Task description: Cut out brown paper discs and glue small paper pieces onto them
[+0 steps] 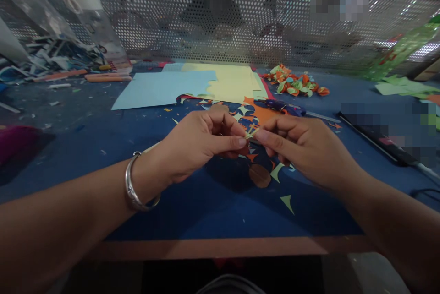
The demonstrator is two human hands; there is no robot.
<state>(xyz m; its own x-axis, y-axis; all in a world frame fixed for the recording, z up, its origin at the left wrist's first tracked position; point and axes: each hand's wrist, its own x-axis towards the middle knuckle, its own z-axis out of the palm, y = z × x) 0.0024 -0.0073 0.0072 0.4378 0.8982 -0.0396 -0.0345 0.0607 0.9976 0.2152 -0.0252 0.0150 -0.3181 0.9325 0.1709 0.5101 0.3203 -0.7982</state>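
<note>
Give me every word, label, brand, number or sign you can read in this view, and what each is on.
No text is readable here.
Green bottle, right: red markings, too blurred to read.
Clear bottle, left: small marks low down, too blurred to read.
Black object, right: pinkish patch; can't tell whether it bears writing.

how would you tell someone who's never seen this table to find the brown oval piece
On the blue tabletop, find where the left hand and right hand meet. Just below their fingertips in the picture, among paper scraps, lies the brown oval piece. Its rounded outline and brown colour set it apart from the pointed green and orange scraps around it.
</note>
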